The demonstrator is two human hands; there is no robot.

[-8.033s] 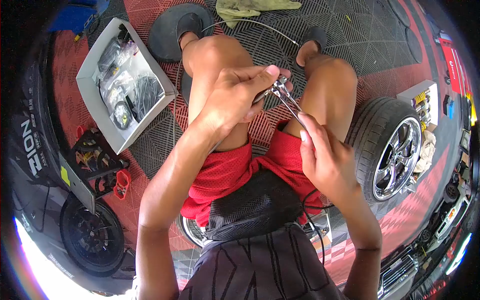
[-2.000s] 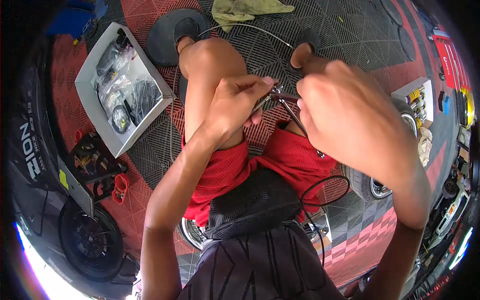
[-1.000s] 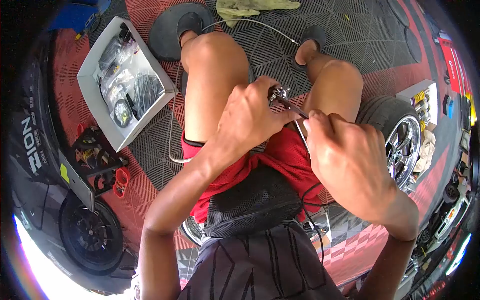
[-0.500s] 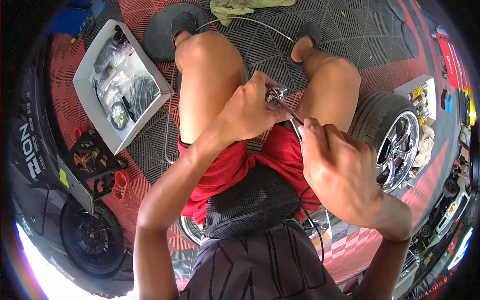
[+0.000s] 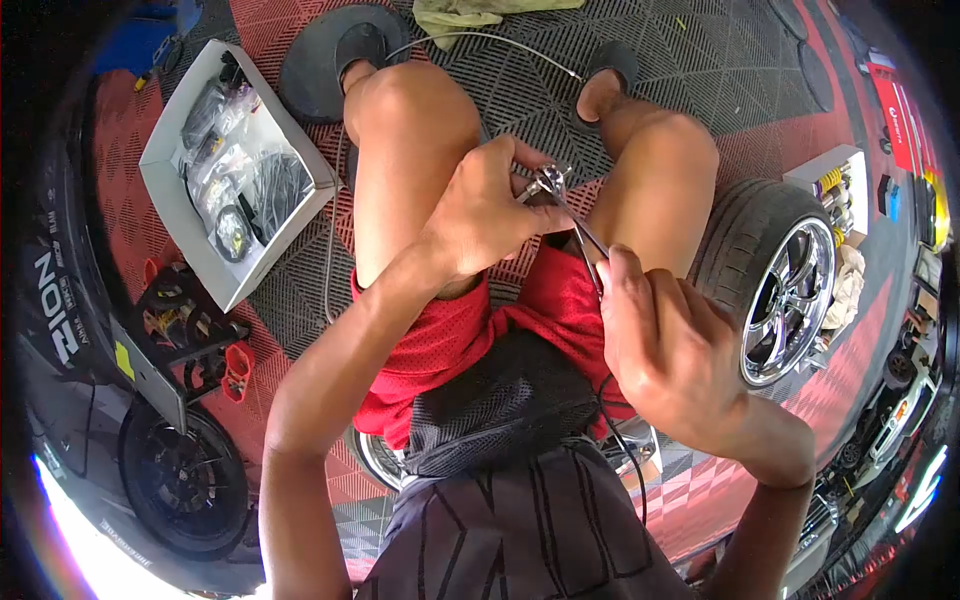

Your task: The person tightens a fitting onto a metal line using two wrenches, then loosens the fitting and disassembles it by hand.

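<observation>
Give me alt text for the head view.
The left hand holds a shiny metal piece; the right hand holds a slim metal tool angled toward it. An open white box of bagged parts sits left, a chrome wheel right.

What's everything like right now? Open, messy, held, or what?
White cardboard box: open, clear plastic bags inside.
Olive-green cloth: crumpled.
Black rubber tyre: mounted on a spoked chrome wheel.
Bare left hand: closed on a small silver metal piece.
Bare right hand: closed around a slim metal handle.
</observation>
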